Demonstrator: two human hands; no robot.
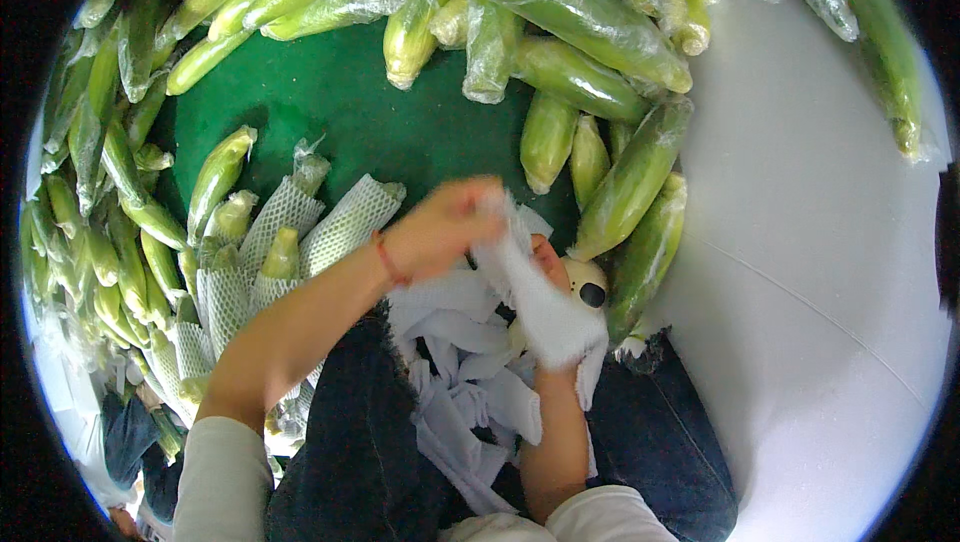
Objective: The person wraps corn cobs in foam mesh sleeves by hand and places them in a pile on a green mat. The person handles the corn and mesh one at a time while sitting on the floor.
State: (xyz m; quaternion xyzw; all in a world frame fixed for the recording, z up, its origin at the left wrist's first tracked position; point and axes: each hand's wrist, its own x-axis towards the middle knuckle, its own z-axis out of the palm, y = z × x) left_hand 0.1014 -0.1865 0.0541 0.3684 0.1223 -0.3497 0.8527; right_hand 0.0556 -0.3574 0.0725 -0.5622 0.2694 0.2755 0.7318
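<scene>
My left hand [450,227], with a red cord round its wrist, is closed on the upper end of a white foam net sleeve [548,310]. My right hand [547,260] is closed on the same sleeve, which hangs down over my right wrist. Motion blurs the left hand and the sleeve. Loose white foam sleeves [455,342] lie heaped across my lap, under both hands. Just left of my left forearm stand several long green vegetables in white foam nets [350,220]. Beside my right hand is a pale round object [582,282] with a black spot.
Long green vegetables wrapped in clear film [570,17] are piled at the far side, with more heaped on the left [100,142]. Several lean close to my right [640,177]. A green surface [320,92] lies between the piles; a pale smooth surface [800,272] spans the right.
</scene>
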